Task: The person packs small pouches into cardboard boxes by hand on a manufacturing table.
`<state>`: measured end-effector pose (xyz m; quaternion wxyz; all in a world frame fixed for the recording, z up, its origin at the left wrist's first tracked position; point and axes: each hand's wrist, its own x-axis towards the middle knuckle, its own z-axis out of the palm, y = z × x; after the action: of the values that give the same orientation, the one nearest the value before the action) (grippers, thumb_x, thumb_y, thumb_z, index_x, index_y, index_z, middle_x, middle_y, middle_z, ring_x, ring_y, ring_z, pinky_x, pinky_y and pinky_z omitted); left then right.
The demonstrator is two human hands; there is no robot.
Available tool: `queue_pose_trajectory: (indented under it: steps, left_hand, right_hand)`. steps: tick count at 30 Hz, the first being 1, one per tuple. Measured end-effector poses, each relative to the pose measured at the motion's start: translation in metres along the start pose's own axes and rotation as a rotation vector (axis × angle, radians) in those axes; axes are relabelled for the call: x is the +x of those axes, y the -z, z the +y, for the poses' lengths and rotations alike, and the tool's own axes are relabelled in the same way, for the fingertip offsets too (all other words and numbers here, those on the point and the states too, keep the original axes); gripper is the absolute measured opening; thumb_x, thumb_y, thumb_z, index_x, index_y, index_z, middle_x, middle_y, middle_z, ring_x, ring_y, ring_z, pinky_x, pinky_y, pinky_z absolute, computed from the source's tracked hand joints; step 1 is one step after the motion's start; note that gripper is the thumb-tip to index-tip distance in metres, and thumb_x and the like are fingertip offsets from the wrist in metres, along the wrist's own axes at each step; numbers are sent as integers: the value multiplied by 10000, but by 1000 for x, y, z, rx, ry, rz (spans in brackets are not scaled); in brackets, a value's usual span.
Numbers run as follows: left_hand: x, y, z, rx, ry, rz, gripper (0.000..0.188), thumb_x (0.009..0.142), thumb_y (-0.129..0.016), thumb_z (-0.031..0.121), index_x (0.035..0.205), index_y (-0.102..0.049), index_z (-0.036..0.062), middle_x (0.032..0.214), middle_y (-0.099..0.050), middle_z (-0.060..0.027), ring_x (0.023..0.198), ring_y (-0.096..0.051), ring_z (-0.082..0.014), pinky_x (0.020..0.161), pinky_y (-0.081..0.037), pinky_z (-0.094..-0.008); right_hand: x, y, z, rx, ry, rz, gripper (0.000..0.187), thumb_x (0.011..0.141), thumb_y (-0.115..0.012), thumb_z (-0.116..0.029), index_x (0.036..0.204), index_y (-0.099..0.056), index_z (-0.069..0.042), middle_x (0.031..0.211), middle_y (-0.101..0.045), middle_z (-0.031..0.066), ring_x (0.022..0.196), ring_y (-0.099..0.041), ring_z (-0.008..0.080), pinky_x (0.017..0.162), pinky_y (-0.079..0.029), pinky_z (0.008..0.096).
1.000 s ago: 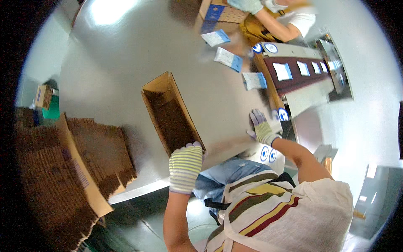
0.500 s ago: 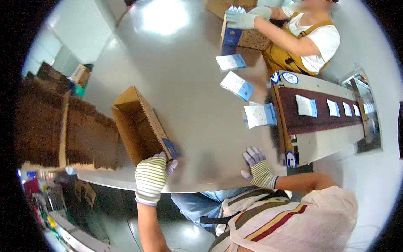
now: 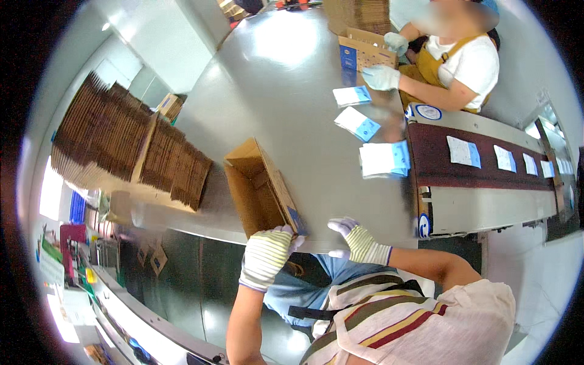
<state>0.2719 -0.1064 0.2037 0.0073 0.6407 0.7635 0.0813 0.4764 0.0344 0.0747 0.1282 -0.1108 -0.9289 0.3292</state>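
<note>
Cardboard box, open-topped, sits near the front edge of the worktop, long side slanting away to the upper left. Interior bare where I can see it; near end partly covered by my left hand. That hand, in a striped glove, is gripping the box's near end, fingers hooked over the rim and thumb at the right corner, just above a blue patch. My right hand, same glove type, is empty, fingers spread loosely at the worktop's front edge, apart from the box; I can't tell whether it touches the surface.

Obstacles on my view: big stack of flat cardboard hems in the left side, with a small carton beyond. Conveyor closes off the right; its dark red belt carries a row of white-and-blue packets. Off the belt's end, more packets lie on the worktop: a far one, a middle one tilted, and a near group overlapping, count unclear. These lie between my right hand and the far side.

Co-worker at upper right, one gloved hand near a printed box; brown cardboard pile right behind it. Striped clothing fills my lower right.
</note>
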Motion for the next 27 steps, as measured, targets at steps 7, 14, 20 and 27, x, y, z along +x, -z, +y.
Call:
queue_pose_trajectory:
  steps: [7,14,20,27]
  left_hand:
    - [-12,1,-22,-31,105,31,320,817,-604,355,769,-602,39,683,-617,-165,607,-604,-324,562,-480,-399]
    - [8,-3,-36,26,-66,7,303,829,-573,363,711,-553,84,615,-563,-105,544,-581,-272,507,-458,-376]
    - [11,6,-72,91,-296,-77,160,786,-552,264,696,-518,137,568,-488,-9,486,-538,-167,443,-413,-296]
    - [38,8,-91,-6,-361,-221,112,724,-542,210,774,-505,117,656,-484,-25,601,-536,-154,547,-414,-299]
  right_hand:
    - [-182,39,42,-266,-404,-655,160,798,-596,-216,863,-651,-80,796,-646,151,770,-636,311,621,-497,418]
    - [-230,22,75,-533,-1193,-664,457,828,-578,-420,1095,-607,-50,1037,-626,201,961,-603,352,822,-487,414]
    - [-193,-24,57,-593,-1107,-584,473,813,-599,-415,1112,-597,-48,1059,-618,197,986,-592,350,843,-478,411]
    - [-152,-45,36,-558,-1058,-634,497,796,-624,-410,1132,-585,-46,1086,-608,193,1016,-579,348,867,-467,408]
